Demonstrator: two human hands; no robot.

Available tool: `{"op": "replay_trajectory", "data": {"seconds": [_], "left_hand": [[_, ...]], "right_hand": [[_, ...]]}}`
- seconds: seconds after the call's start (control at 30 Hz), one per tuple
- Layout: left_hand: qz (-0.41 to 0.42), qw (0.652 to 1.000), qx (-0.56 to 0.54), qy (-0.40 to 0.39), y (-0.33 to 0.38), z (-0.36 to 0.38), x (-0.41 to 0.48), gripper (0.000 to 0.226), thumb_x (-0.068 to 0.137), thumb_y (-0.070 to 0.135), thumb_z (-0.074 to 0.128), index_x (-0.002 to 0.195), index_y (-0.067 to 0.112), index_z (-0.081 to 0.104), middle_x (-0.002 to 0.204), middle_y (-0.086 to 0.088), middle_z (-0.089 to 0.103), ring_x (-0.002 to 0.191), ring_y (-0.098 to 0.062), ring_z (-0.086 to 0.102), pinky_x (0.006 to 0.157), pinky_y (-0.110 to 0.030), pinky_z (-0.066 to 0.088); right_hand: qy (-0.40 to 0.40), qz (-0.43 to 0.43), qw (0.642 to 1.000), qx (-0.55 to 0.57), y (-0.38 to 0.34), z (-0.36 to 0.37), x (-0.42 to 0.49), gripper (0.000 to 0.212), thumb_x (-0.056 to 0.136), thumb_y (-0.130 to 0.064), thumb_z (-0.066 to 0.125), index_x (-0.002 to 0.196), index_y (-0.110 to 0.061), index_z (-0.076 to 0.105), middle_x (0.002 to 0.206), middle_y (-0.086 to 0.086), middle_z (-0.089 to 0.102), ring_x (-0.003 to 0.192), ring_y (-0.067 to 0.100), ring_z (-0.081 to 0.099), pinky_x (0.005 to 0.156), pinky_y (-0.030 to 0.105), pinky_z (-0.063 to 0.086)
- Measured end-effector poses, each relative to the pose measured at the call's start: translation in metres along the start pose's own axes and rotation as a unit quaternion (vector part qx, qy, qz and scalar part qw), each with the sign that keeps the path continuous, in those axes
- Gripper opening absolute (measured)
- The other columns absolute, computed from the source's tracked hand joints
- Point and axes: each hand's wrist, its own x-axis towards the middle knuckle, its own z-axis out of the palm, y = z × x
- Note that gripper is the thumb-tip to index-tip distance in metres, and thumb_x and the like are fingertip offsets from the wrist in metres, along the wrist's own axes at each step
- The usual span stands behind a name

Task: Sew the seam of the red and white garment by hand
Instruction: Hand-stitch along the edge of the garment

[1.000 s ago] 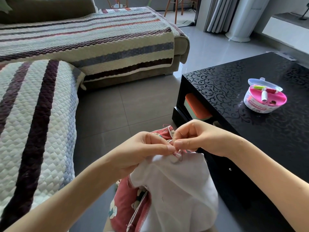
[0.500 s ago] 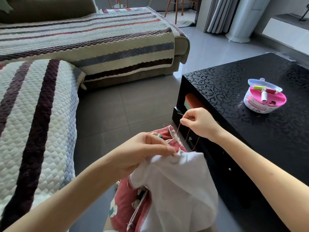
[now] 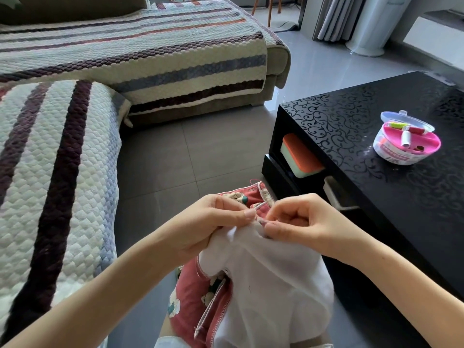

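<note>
Striped quilted sofa point(image 3: 57, 187) across the frame from seven round to twelve o'clock, in two sections meeting at a corner near ten. Black coffee table point(image 3: 391, 222) with a scrollwork top, filling two to five o'clock. Grey tiled floor point(image 3: 190, 151) between the two, through the centre and up toward one.

Red and white garment point(image 3: 273, 292) at six o'clock, bunched on the lap. White cloth on its right side, red printed cloth on its left, and the top edge raised to just below centre.

Left hand point(image 3: 208, 229) at seven o'clock of centre, fingers curled, thumb and forefinger pinching the garment's top edge. Right hand point(image 3: 311, 222) at five o'clock of centre, fingers curled tight, thumb and fingertips pinched on the seam right beside the left thumb, the two hands almost touching. Too small to tell whether a needle sits between those fingertips.

Round pink and white sewing kit point(image 3: 394, 154) at three o'clock, well apart from the hands, standing on the table with its clear lid tipped open behind it. Pale green box with an orange lid point(image 3: 298, 156) on the table's lower shelf, just right of centre. White spool point(image 3: 404, 138) lying in the kit among other spools. Short end of red thread point(image 3: 253, 182) sticking up from the garment's edge, just below centre.
</note>
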Motion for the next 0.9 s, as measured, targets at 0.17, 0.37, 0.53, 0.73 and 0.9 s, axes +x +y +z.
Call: {"op": "replay_trajectory", "data": {"seconds": [0.17,0.37,0.53,0.73,0.9], "left_hand": [[0.013,1.0,0.013,0.004,0.0,0.0,-0.006,0.007,0.07,0.009,0.068,0.067,0.007,0.073,0.061,-0.005,0.065,0.054,-0.011,0.061,0.051,-0.017,0.049],[0.021,0.999,0.009,0.025,-0.003,0.009,-0.01,0.008,0.067,0.01,0.068,0.06,0.011,0.072,0.057,-0.005,0.063,0.048,-0.01,0.058,0.046,-0.016,0.046],[0.02,0.999,0.001,0.031,-0.006,0.013,-0.007,0.007,0.069,0.004,0.072,0.063,0.006,0.07,0.058,-0.004,0.063,0.049,-0.009,0.059,0.046,-0.015,0.045],[0.025,0.999,-0.02,0.033,-0.011,0.018,-0.003,0.022,0.068,0.012,0.069,0.081,-0.006,0.071,0.072,-0.012,0.067,0.062,-0.015,0.063,0.056,-0.018,0.05],[0.011,0.998,-0.045,0.043,-0.007,0.028,0.001,0.026,0.073,0.013,0.077,0.086,-0.009,0.07,0.077,-0.014,0.068,0.068,-0.016,0.065,0.061,-0.019,0.053]], "right_hand": [[-0.009,0.024,0.994,0.109,-0.011,-0.007,-0.012,0.01,0.071,-0.013,0.071,0.062,-0.014,0.069,0.058,-0.002,0.059,0.056,0.006,0.055,0.054,0.013,0.043],[0.033,0.066,0.991,0.115,-0.014,-0.007,-0.018,0.014,0.066,-0.013,0.068,0.053,-0.013,0.064,0.052,0.005,0.047,0.049,0.008,0.043,0.047,0.014,0.033],[0.045,0.075,0.992,0.093,-0.012,-0.004,-0.021,0.015,0.07,-0.016,0.068,0.056,-0.01,0.063,0.052,-0.001,0.051,0.049,0.006,0.043,0.048,0.011,0.035],[0.043,0.066,0.993,0.087,-0.015,-0.003,-0.025,0.012,0.07,-0.015,0.067,0.059,-0.011,0.066,0.054,-0.002,0.054,0.052,0.004,0.048,0.051,0.01,0.039],[0.034,0.063,0.994,0.081,-0.017,-0.002,-0.026,0.012,0.071,-0.015,0.069,0.062,-0.008,0.066,0.056,0.0,0.055,0.054,0.006,0.048,0.053,0.011,0.039]]}}
